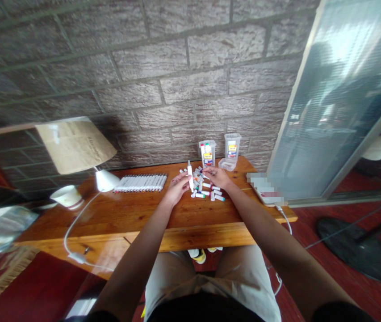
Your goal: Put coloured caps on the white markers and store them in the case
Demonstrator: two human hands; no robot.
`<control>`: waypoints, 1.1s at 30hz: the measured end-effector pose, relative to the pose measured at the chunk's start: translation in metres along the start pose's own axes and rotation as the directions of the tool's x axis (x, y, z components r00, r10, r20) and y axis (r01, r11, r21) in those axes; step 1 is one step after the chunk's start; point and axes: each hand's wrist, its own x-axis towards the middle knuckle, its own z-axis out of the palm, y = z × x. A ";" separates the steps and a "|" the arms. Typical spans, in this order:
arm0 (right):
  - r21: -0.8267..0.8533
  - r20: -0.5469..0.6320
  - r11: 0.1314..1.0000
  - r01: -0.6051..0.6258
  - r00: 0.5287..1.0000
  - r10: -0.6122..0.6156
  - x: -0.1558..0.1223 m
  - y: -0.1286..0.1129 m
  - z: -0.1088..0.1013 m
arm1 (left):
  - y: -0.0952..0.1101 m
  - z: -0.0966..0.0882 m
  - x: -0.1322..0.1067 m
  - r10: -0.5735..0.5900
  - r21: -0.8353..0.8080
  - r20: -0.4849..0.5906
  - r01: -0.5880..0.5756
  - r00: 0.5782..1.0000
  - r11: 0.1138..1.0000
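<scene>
My left hand (pixel 177 186) is closed around a white marker (pixel 190 176) that it holds upright over the wooden table (pixel 136 214). My right hand (pixel 217 176) rests on a loose pile of small white markers and caps (pixel 207 190), its fingers curled among them; what it pinches is too small to make out. A neat row of white markers (pixel 141 182) lies to the left of my left hand. Behind the pile stand two clear plastic marker boxes (pixel 207 153), one of which (pixel 232 146) has its lid lying open in front.
A white desk lamp (pixel 106 180) with its cord and a white cup (pixel 67 197) sit on the table's left part. A brick wall runs behind. A glass panel (pixel 331 103) stands to the right, and a black round base (pixel 361 246) lies on the red floor.
</scene>
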 end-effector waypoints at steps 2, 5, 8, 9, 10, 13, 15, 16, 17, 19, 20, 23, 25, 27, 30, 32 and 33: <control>0.005 -0.033 1.000 -0.007 0.999 0.007 0.001 0.000 0.000 | 0.000 0.000 -0.001 -0.004 0.015 0.031 0.003 1.000 1.000; 0.004 -0.057 1.000 -0.010 0.998 0.010 0.003 0.001 0.000 | -0.002 0.000 -0.001 -0.004 0.039 0.056 0.001 0.998 0.999; -0.003 -0.069 1.000 -0.001 0.998 0.001 0.005 0.004 0.001 | -0.002 0.000 -0.002 -0.008 0.047 0.062 0.005 0.998 0.999; -0.009 -0.075 1.000 0.003 0.997 -0.004 0.006 0.006 0.001 | -0.002 0.000 -0.002 -0.008 0.049 0.065 0.004 0.998 0.999; -0.018 -0.083 1.000 0.006 0.997 -0.008 0.006 0.006 0.001 | -0.001 0.000 -0.002 -0.008 0.050 0.067 0.004 0.998 0.999; -0.061 -0.101 0.998 0.020 0.995 -0.026 0.004 0.007 0.000 | -0.001 0.001 -0.003 -0.008 0.046 0.065 0.005 0.998 0.999; -0.091 -0.102 0.995 0.034 0.994 -0.043 0.003 0.005 -0.001 | -0.001 0.000 -0.003 -0.008 0.046 0.063 0.005 0.998 0.999; -0.104 -0.098 0.994 0.041 0.994 -0.051 0.003 0.004 -0.001 | -0.002 0.000 -0.003 -0.008 0.046 0.063 0.006 0.998 0.999; -0.114 -0.091 0.992 0.047 0.994 -0.058 0.003 0.004 -0.002 | -0.002 0.000 -0.003 -0.009 0.046 0.062 0.006 0.998 0.999; -0.129 -0.077 0.990 0.053 0.995 -0.064 0.003 0.003 -0.002 | -0.002 -0.001 -0.003 -0.014 0.040 0.067 0.011 0.998 0.999; -0.134 -0.073 0.990 0.054 0.995 -0.064 0.003 0.002 -0.002 | -0.003 -0.001 -0.003 -0.017 0.034 0.070 0.015 0.997 0.999; -0.137 -0.063 0.989 0.049 0.996 -0.058 0.003 0.002 -0.002 | -0.003 -0.001 -0.002 -0.026 0.011 0.077 0.026 0.997 1.000; -0.128 -0.054 0.991 0.046 0.997 -0.053 0.003 0.003 -0.002 | -0.003 -0.001 -0.002 -0.029 0.003 0.077 0.028 0.997 1.000; -0.111 -0.046 0.993 0.040 0.998 -0.045 0.003 0.003 -0.002 | -0.002 0.000 -0.002 -0.030 0.001 0.077 0.030 0.997 1.000; -0.069 -0.050 0.997 0.027 0.998 -0.031 0.002 0.001 -0.003 | -0.002 0.001 -0.003 -0.019 0.006 0.072 0.019 0.997 1.000; -0.024 -0.052 0.999 0.024 0.998 -0.025 0.002 -0.003 -0.003 | -0.002 0.002 -0.004 -0.001 0.013 0.070 0.000 0.998 1.000; 0.005 -0.047 1.000 0.025 0.999 -0.025 0.001 -0.006 -0.002 | -0.001 0.002 -0.004 0.008 0.016 0.071 -0.009 0.997 1.000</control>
